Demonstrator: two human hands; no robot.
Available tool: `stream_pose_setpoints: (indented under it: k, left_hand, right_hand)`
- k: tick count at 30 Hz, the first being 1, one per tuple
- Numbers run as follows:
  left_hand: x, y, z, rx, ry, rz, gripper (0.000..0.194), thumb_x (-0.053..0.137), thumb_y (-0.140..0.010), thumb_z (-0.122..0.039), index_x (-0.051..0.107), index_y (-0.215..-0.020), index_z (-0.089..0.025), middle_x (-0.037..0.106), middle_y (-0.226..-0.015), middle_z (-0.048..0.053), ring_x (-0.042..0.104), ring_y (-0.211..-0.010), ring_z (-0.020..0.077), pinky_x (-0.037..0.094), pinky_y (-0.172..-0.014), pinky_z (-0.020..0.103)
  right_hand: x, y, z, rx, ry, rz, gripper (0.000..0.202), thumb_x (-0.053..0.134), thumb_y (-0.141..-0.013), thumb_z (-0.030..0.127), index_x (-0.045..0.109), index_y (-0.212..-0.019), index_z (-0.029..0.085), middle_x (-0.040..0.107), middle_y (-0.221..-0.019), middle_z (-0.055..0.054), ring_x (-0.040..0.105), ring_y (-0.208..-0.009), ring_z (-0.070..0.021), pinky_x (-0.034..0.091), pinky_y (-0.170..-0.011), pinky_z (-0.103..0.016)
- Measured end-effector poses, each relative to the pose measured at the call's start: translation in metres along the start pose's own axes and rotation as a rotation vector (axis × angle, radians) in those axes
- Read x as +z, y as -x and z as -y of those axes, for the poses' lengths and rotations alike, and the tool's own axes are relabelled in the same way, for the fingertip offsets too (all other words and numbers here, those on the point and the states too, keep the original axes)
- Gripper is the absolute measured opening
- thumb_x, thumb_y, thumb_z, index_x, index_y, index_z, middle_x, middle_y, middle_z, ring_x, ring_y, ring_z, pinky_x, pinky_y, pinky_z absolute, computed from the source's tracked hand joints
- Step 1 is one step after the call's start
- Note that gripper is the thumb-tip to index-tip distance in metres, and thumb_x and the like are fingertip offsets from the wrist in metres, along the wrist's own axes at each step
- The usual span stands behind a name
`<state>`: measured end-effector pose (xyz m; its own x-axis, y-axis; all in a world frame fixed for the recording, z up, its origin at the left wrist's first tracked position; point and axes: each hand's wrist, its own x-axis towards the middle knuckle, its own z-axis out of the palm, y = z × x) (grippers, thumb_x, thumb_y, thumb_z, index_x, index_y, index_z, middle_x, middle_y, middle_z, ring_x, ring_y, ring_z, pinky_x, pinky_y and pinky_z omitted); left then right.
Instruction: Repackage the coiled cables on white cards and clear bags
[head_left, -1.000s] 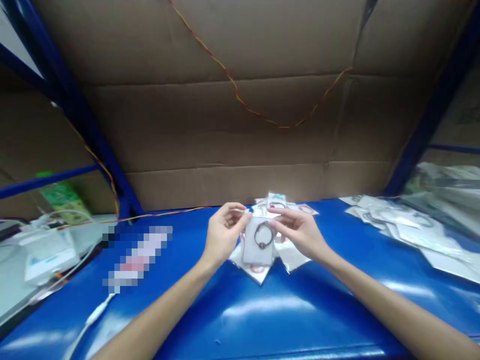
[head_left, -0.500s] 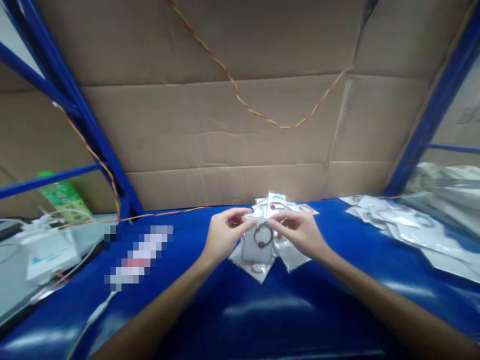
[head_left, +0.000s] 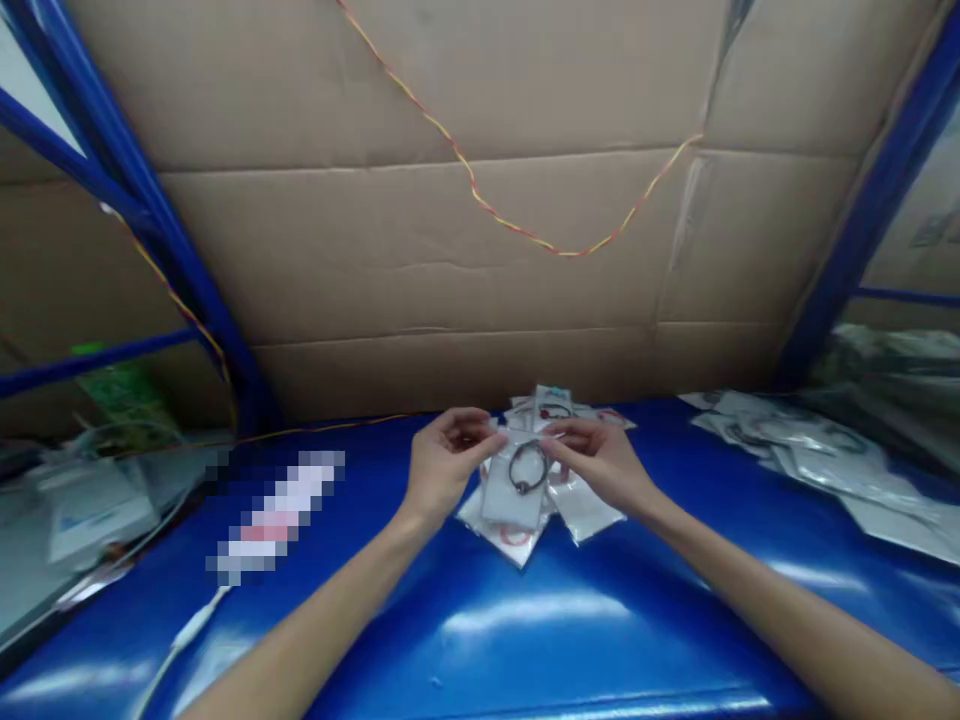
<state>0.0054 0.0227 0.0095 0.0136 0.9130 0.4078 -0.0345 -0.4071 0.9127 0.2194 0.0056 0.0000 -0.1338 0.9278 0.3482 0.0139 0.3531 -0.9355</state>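
Observation:
A clear packet with a dark bracelet [head_left: 528, 468] on a white card lies over other packets at the middle of the blue table. My left hand [head_left: 448, 462] is at its upper left edge, thumb and fingers closed on it. At the upper right edge my right hand [head_left: 600, 460] pinches the same packet. Beneath it sticks out a packet with a red bracelet [head_left: 515, 536], and a pale packet [head_left: 585, 508] lies to the right. Behind the hands rests a packet with a red-beaded bracelet [head_left: 555, 410].
More clear packets [head_left: 817, 440] are heaped at the right. A power strip [head_left: 281, 520], blurred by pixels, lies at the left. Beyond it are a white box [head_left: 101, 510] and a green bottle [head_left: 127, 395]. Cardboard [head_left: 450, 250] stands behind the blue table [head_left: 525, 640].
My left hand has shifted slightly left and its thumb sits a little apart from the right hand. The held packet tilts slightly differently. The light on the table looks brighter.

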Motion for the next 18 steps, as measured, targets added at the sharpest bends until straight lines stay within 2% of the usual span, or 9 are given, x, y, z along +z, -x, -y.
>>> stream_pose_setpoints:
  k: [7, 11, 15, 18]
  left_hand:
    - [0.0024, 0.0022, -0.0012, 0.005, 0.012, -0.038, 0.042, 0.091, -0.064, -0.033, 0.069, -0.095, -0.015, 0.074, -0.082, 0.004, 0.070, -0.076, 0.0177, 0.056, -0.071, 0.028]
    - [0.0011, 0.0002, -0.0024, 0.002, -0.008, -0.018, 0.043, 0.088, -0.070, -0.038, 0.072, -0.102, -0.015, 0.076, -0.097, 0.008, 0.070, -0.086, 0.0187, 0.056, -0.076, 0.028]
    - [0.0015, 0.0026, -0.0070, -0.123, 0.073, 0.209, 0.048, 0.085, -0.075, -0.039, 0.073, -0.115, -0.016, 0.077, -0.112, 0.012, 0.073, -0.098, 0.0234, 0.057, -0.083, 0.031]
    - [0.0039, 0.0076, -0.0081, -0.212, 0.060, 0.346, 0.037, 0.085, -0.075, -0.038, 0.079, -0.103, -0.015, 0.080, -0.097, 0.011, 0.075, -0.085, 0.0253, 0.058, -0.073, 0.033]
  right_hand:
    - [-0.0003, -0.0017, -0.0010, 0.012, -0.033, 0.004, 0.039, 0.085, -0.074, 0.048, 0.077, -0.095, 0.016, 0.075, -0.069, -0.004, 0.064, -0.052, -0.0146, 0.054, -0.050, -0.027]
    - [0.0002, -0.0023, -0.0008, -0.013, -0.080, -0.007, 0.037, 0.085, -0.074, 0.048, 0.078, -0.092, 0.017, 0.076, -0.072, -0.004, 0.063, -0.051, -0.0145, 0.054, -0.047, -0.027]
    - [-0.0006, -0.0018, -0.0008, -0.030, -0.091, 0.006, 0.031, 0.084, -0.077, 0.044, 0.079, -0.093, 0.018, 0.075, -0.071, -0.003, 0.062, -0.050, -0.0132, 0.053, -0.047, -0.026]
    - [-0.0013, -0.0022, -0.0015, -0.028, -0.079, 0.017, 0.031, 0.083, -0.079, 0.044, 0.078, -0.096, 0.018, 0.073, -0.069, -0.003, 0.061, -0.050, -0.0130, 0.053, -0.047, -0.025]
